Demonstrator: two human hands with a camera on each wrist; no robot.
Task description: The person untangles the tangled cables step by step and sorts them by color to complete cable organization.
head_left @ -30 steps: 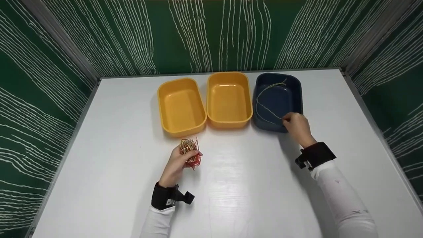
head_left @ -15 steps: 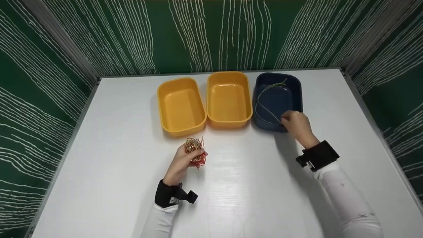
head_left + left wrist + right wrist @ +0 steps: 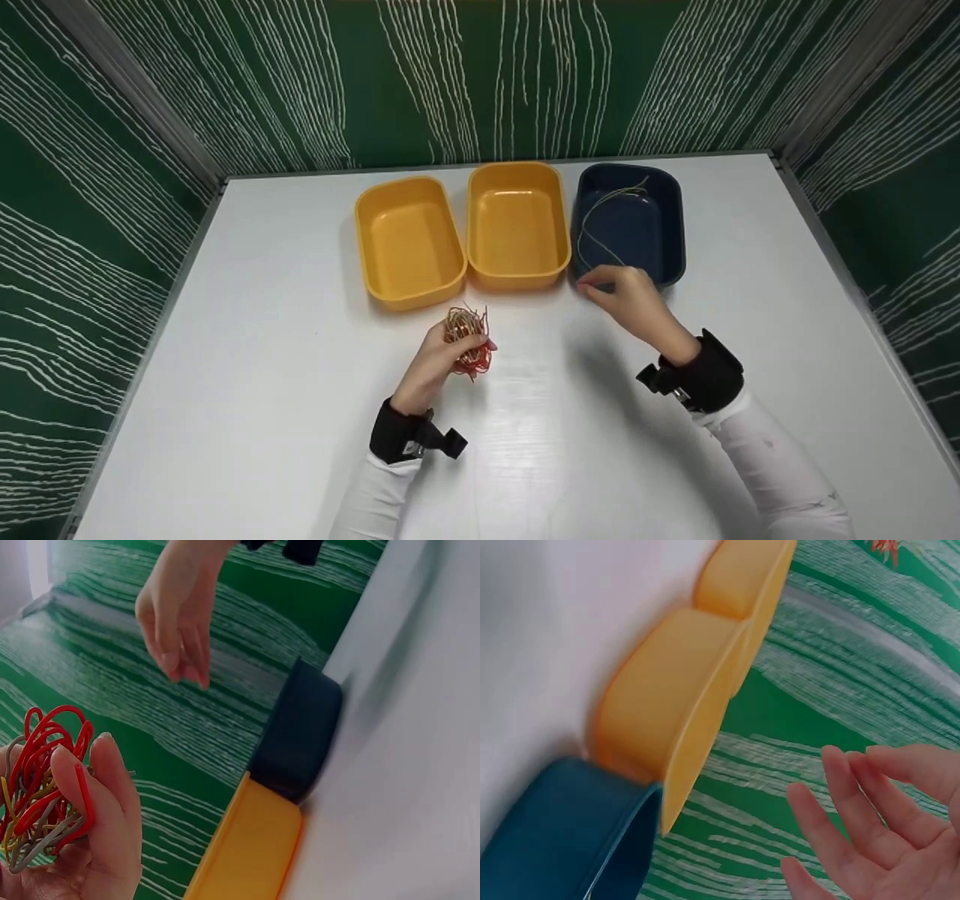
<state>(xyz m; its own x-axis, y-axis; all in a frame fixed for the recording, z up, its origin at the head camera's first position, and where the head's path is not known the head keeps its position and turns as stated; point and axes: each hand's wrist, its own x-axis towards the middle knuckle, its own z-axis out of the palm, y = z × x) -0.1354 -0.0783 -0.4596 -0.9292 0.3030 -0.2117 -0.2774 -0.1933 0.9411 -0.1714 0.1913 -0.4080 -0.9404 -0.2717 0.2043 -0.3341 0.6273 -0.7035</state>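
Observation:
In the head view my left hand (image 3: pixel 431 367) grips a tangled bundle of thin wires (image 3: pixel 469 337) over the table's middle. Red, grey and yellow strands (image 3: pixel 56 784) show in the left wrist view, with the thumb lying over them. My right hand (image 3: pixel 637 304) hovers at the front edge of the dark blue bin (image 3: pixel 660 232). Its fingers (image 3: pixel 840 799) are loosely bent, thumb close to the index fingertip, and I see nothing between them. Inside the blue bin lie a few thin greenish-yellow wires (image 3: pixel 611 194), partly hidden by the right hand.
Two yellow bins stand left of the blue one: the middle bin (image 3: pixel 517 281) sits beside it, the left bin (image 3: pixel 412 300) is slightly turned. They rest on a white table (image 3: pixel 262 360), with green, white-streaked walls (image 3: pixel 495 82) around it.
The right hand has let go of the wire, now lying in the blue bin, and moved left and slightly toward me. The left hand with its bundle has shifted right.

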